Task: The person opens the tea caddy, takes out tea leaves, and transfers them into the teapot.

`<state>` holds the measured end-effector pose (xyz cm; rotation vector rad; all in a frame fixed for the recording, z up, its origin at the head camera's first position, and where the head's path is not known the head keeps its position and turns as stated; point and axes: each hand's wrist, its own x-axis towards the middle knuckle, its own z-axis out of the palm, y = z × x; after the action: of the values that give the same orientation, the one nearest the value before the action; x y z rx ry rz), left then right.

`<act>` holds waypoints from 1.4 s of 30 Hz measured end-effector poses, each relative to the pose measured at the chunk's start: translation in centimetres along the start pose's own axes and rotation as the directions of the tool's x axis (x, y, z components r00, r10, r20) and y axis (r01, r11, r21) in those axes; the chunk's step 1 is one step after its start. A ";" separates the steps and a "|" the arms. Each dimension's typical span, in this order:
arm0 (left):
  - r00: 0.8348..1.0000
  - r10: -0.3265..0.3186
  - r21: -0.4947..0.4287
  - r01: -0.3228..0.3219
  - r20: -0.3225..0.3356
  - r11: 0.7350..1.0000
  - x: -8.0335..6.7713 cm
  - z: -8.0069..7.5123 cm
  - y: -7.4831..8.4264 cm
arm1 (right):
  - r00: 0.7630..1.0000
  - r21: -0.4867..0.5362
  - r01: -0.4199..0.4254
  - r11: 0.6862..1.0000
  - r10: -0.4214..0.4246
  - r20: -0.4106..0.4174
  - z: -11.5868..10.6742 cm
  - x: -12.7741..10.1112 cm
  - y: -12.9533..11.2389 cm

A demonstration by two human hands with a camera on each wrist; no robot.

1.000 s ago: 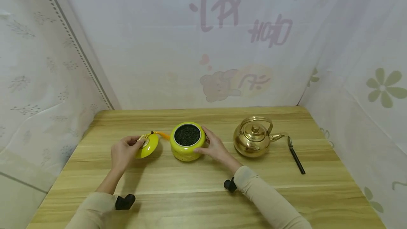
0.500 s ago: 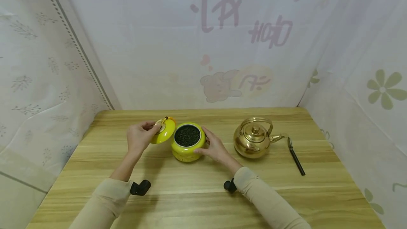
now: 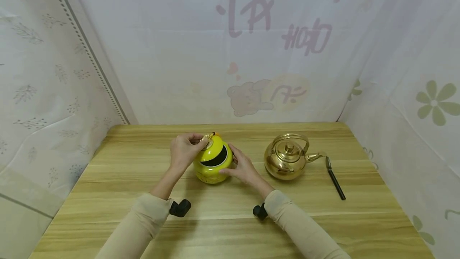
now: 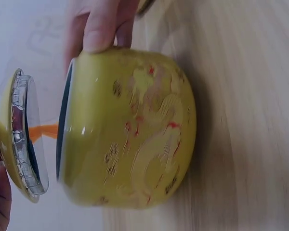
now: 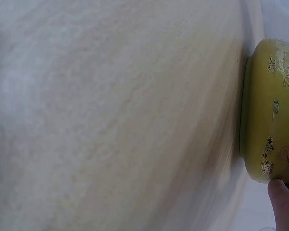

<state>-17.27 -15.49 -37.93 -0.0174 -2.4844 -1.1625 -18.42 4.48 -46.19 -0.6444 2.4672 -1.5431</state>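
A round yellow tea jar [image 3: 209, 176] stands upright on the table, with dark loose tea seen through the part of its mouth left uncovered in earlier frames. My left hand [image 3: 185, 151] pinches the yellow lid [image 3: 216, 146] by its gold top piece, tilted over the mouth. In the left wrist view a gap separates the lid [image 4: 6, 130], with its clear sealing rim, from the jar [image 4: 135, 125]; an orange tassel [image 4: 43, 131] hangs behind. My right hand [image 3: 244, 167] holds the jar's right side, thumb in front. Dragon patterns decorate the jar [image 5: 267, 110] in the right wrist view.
A gold-coloured kettle [image 3: 285, 166] stands to the right, its spout pointing right. Beside the spout lies a slim black-handled tool [image 3: 336, 183] with a metallic head. Printed curtains [image 3: 172, 59] enclose the back and sides of the wooden table [image 3: 223, 231].
My left hand has carried the lid rightward and up from the table at the jar's left to above its mouth. My right hand has stayed on the jar.
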 end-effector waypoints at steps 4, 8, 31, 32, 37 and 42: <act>1.000 0.018 0.000 -0.018 0.021 1.000 -0.2 0.8 0.2 | 1.000 0.001 -0.001 1.000 0.001 -0.001 0.0 0.0 0.1; 0.999 0.015 0.011 -0.015 0.028 1.000 -0.5 1.4 0.1 | 1.000 0.011 0.014 1.000 -0.014 -0.003 0.0 0.0 0.3; 0.996 0.086 0.024 -0.086 -0.002 0.996 -1.3 2.6 -0.5 | 0.999 -0.007 0.030 1.000 -0.031 -0.027 0.2 0.1 0.5; 0.996 0.088 0.030 -0.088 0.000 0.996 -1.3 2.6 -0.5 | 0.999 -0.002 0.033 0.999 -0.033 -0.027 0.2 0.1 0.6; 0.994 0.112 0.054 -0.111 -0.008 0.992 -1.5 2.9 -0.6 | 0.999 0.023 0.030 0.999 -0.030 -0.024 0.1 0.0 0.1; 0.991 0.132 0.066 -0.130 -0.029 0.989 -1.7 3.2 -0.8 | 1.000 0.018 0.025 1.000 -0.025 -0.019 0.0 -0.2 -0.4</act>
<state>-16.96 -13.40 -40.96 -0.1400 -2.4497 -1.0204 -18.15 4.42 -45.84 -0.6635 2.4652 -1.5855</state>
